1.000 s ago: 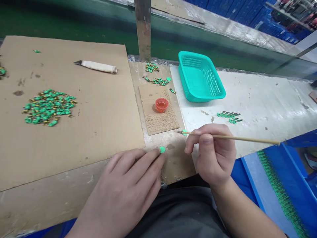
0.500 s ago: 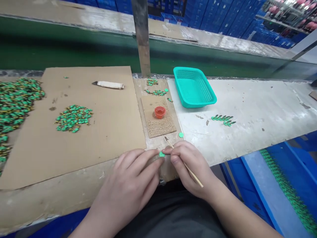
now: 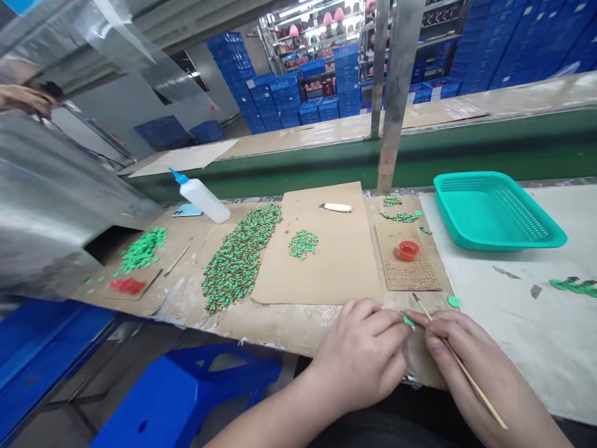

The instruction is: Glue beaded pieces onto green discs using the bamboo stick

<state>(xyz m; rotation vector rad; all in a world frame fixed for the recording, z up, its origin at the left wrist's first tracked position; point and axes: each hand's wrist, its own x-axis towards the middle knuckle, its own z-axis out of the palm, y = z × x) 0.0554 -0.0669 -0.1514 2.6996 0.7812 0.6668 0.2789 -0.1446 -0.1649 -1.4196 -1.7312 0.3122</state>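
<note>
Running this rig remotely, and here's what I'm seeing on the head cam. Taking the green disc [image 3: 408, 321] as the clock centre: it's lying just above the table [image 3: 289, 320] or on it, can't tell which. My left hand [image 3: 364, 354] is grasping its near edge with the fingertips, I'm guessing so it isn't skating around. My right hand [image 3: 471, 361] is gripping a thin brush [image 3: 480, 390] in the palm side, and its index finger is reaching out to the disc, so one hand is seemingly doing two jobs.

The red cup [image 3: 409, 251] is sitting at 12 o'clock on a speckled cardboard piece [image 3: 413, 277], which is likely catching drips and sparing the arm a long reach. A spare disc [image 3: 454, 302] is lying between 2 and 3. The turquoise basket [image 3: 522, 211] is resting around 1 to 2, and a small pile of green-and-gold bits [image 3: 303, 244] is spreading at 10 on bigger cardboard [image 3: 326, 267].

Branding? I'm reading nothing. The blue-nozzled bottle [image 3: 205, 199], further out at 10, is showing no legible label, and the tags on the blue crates [image 3: 347, 68] are looking too small to make out.
</note>
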